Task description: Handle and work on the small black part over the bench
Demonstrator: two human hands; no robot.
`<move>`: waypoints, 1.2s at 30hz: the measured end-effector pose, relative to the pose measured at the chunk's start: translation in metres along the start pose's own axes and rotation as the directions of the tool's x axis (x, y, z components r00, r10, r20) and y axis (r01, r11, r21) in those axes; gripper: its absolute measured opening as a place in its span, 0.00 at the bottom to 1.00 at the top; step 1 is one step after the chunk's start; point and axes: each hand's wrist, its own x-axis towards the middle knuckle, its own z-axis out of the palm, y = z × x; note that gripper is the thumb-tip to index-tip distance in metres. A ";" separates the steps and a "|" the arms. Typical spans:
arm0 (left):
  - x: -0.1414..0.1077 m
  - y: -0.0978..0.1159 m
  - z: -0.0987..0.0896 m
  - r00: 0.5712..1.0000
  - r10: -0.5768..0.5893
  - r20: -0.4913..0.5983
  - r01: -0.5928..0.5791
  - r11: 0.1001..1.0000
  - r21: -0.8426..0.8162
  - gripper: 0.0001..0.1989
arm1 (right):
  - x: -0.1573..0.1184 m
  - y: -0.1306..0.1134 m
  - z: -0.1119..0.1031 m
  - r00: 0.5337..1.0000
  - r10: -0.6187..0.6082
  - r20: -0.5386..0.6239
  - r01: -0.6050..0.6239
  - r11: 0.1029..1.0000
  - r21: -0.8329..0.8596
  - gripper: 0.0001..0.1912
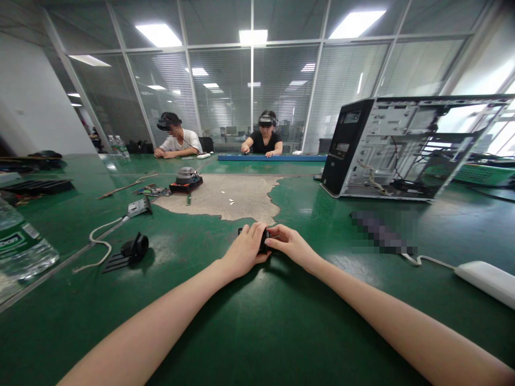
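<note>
Between my two hands is a small black object (264, 241), mostly covered by fingers, so its kind does not show. My left hand (247, 247) is closed around its left side and top, with the thumb low at the front. From the right, my right hand (290, 245) pinches the object's near edge with thumb and fingers. Both hands are just above or on the green tabletop (257, 321), close to the tip of a bare, worn patch (225, 198). A black plastic part with a round piece (135, 247) lies to the left.
An open computer case (386, 150) stands at the right, near a blurred dark phone-like item (378, 230) and a white power bank-like block (486, 281). Left are a water bottle (24, 246), a cabled metal part (139, 206) and a speaker-like part (186, 179). Two people sit across the table.
</note>
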 end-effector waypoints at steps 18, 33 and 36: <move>0.000 -0.002 -0.001 1.000 0.012 0.008 -0.012 1.000 -0.012 0.29 | -0.005 0.001 0.003 0.999 -0.027 -0.026 0.025 0.998 -0.060 0.14; 0.001 -0.001 -0.002 1.000 0.006 0.009 -0.006 1.000 -0.013 0.28 | -0.006 0.001 0.003 0.999 -0.025 -0.038 0.024 0.999 -0.034 0.15; 0.001 -0.001 -0.002 1.000 0.012 0.006 -0.011 1.000 -0.008 0.28 | -0.006 0.000 0.001 1.000 -0.027 -0.008 0.027 0.999 -0.021 0.14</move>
